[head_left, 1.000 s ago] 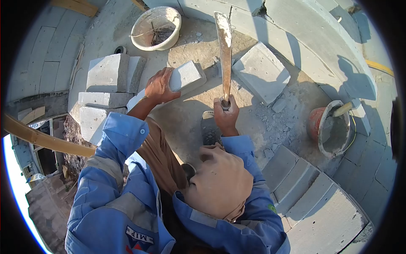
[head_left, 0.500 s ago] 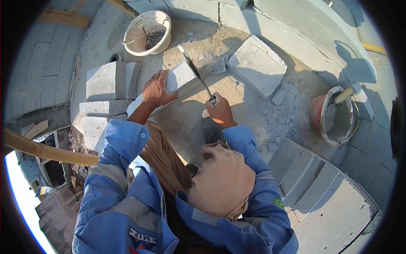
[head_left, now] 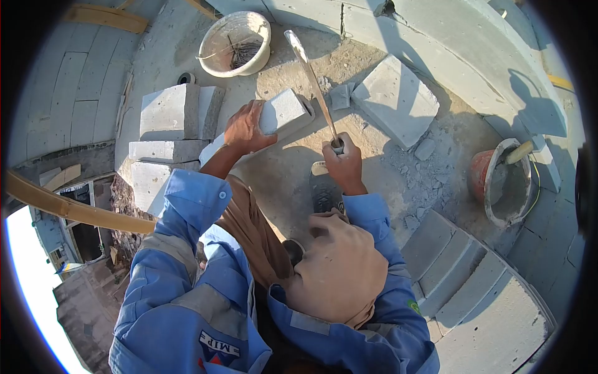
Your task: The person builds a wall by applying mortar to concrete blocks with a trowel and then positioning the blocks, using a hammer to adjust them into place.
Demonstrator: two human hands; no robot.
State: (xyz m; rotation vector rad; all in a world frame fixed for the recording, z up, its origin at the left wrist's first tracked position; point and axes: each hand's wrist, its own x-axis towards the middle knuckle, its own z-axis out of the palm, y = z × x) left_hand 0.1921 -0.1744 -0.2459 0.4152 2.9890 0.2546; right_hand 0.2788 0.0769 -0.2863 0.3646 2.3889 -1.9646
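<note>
My left hand (head_left: 250,127) grips a pale grey aerated concrete block (head_left: 283,113) from above, thumb and fingers over its edges. The block lies at a slant in front of my left leg, its near end partly hidden by the hand and sleeve. My right hand (head_left: 342,161) is closed round the handle of a long tool with a narrow, worn metal blade (head_left: 314,81). The blade points up and away, to the right of the block's far end and apart from it. A small broken block piece (head_left: 341,96) lies just beyond the blade.
Several blocks (head_left: 169,113) are stacked at left, and more (head_left: 486,299) at lower right. A large block (head_left: 395,100) lies ahead among rubble (head_left: 414,181). A white bucket (head_left: 265,53) stands at the back; a red bucket (head_left: 479,171) with a wooden-handled tool stands at right.
The blade has swung up and away from the block's end, and now stands clear to its right. My left hand keeps its grip on the block. The whole view has shifted slightly.
</note>
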